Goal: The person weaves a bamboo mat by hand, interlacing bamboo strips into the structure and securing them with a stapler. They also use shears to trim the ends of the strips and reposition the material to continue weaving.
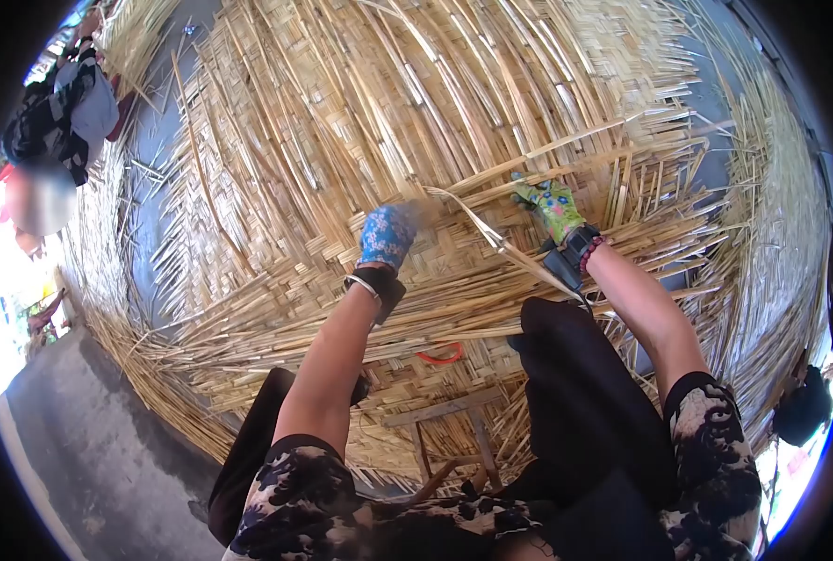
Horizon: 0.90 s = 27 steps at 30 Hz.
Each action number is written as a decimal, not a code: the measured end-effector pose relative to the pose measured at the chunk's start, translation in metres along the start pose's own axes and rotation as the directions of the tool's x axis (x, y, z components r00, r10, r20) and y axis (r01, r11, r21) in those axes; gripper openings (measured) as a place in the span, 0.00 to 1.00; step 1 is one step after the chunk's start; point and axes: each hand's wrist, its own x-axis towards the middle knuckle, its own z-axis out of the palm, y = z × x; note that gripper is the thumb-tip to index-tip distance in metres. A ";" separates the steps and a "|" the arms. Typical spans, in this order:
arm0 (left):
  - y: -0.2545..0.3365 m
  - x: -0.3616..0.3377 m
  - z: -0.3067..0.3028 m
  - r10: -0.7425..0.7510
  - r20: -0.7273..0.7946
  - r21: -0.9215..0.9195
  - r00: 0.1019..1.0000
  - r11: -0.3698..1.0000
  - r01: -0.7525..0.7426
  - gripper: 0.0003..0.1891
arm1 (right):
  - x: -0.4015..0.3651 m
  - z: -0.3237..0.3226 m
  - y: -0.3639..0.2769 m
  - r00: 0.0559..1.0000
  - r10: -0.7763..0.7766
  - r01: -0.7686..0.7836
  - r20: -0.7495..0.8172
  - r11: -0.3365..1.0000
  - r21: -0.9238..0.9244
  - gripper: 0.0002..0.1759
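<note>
A large woven reed mat [286, 271] spreads out in front of me, with long split strips lying over its weave. My left hand [386, 237], in a blue flowered glove, is low over the mat left of centre; its fingers are smeared by motion. To the right, my right hand [553, 208] wears a green flowered glove and rests at the crossing reeds, fingers stretched out and apart. A pale folded strip [491, 234] runs between the two hands and down toward my right knee. Loose split reeds [613, 154] extend from near my right hand toward the mat's right edge.
Below me, a wooden stool [445, 409] stands on the weave, near a red curved object [441, 353]. Reed bundles [767, 243] line the right side. A concrete ledge [108, 439] is at lower left. Another person [66, 112] is at upper left.
</note>
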 end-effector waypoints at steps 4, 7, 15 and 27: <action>0.037 0.026 -0.023 0.128 -0.261 -0.116 0.957 0.980 -0.162 0.09 | 0.003 -0.003 0.008 0.998 -0.035 0.037 -0.044 0.998 0.051 0.14; 0.066 0.052 -0.019 0.233 -0.199 -0.187 0.952 0.945 -0.270 0.11 | 0.003 -0.002 0.010 0.997 -0.053 0.058 -0.058 0.993 0.098 0.13; 0.062 0.091 0.025 0.499 0.087 -0.171 0.862 0.860 -0.480 0.16 | 0.001 -0.004 0.012 0.986 -0.168 0.168 -0.007 0.980 0.103 0.12; 0.057 0.101 0.031 0.043 0.248 -0.192 0.968 0.981 0.006 0.26 | 0.005 -0.020 0.005 0.990 -0.055 0.101 -0.129 0.915 0.390 0.10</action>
